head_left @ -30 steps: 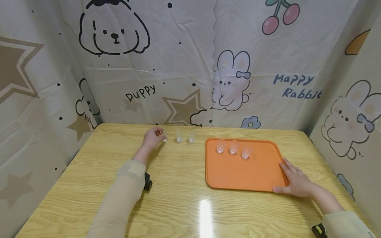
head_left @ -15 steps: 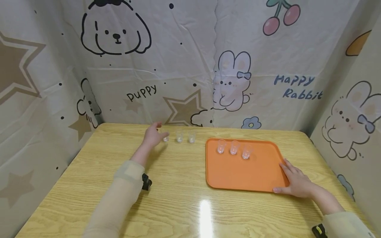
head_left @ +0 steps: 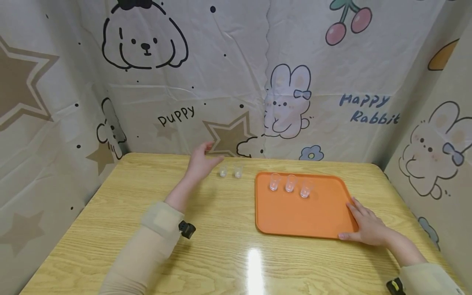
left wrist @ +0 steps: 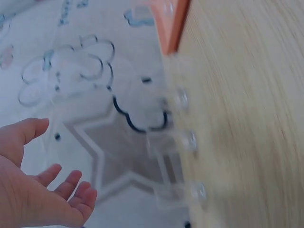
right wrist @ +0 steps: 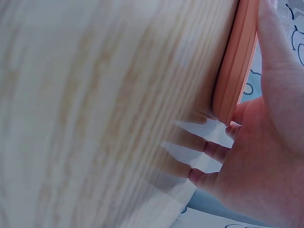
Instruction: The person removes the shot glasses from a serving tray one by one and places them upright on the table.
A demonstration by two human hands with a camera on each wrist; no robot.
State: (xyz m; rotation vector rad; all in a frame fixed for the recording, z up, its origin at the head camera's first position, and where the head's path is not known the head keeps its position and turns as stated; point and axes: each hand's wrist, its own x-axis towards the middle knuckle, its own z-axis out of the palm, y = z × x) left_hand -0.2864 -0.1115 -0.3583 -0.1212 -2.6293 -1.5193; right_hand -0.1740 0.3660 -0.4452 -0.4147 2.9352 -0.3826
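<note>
My left hand [head_left: 200, 164] hovers over the back of the table, its fingers spread and holding nothing. Two small clear shot glasses [head_left: 223, 172] [head_left: 238, 172] stand just right of it in the head view; the hand covers a third. In the left wrist view that third glass [left wrist: 199, 192] shows too, apart from the left hand [left wrist: 42, 185]. An orange tray [head_left: 306, 219] bears three similar glasses [head_left: 274, 183] in a row near its back edge. My right hand [head_left: 368, 225] rests against the tray's front right corner, fingers along its right side, thumb at its front edge.
Everything stands on a light wood-grain table [head_left: 217, 254]. A printed cloth [head_left: 221, 82] with cartoon figures hangs behind the table and along both sides. Black wrist cameras [head_left: 187, 229] sit on both sleeves.
My left hand was at the leftmost glass; its fingers have since parted, and it has moved right and lifted off the table. The right hand and tray have stayed still.
</note>
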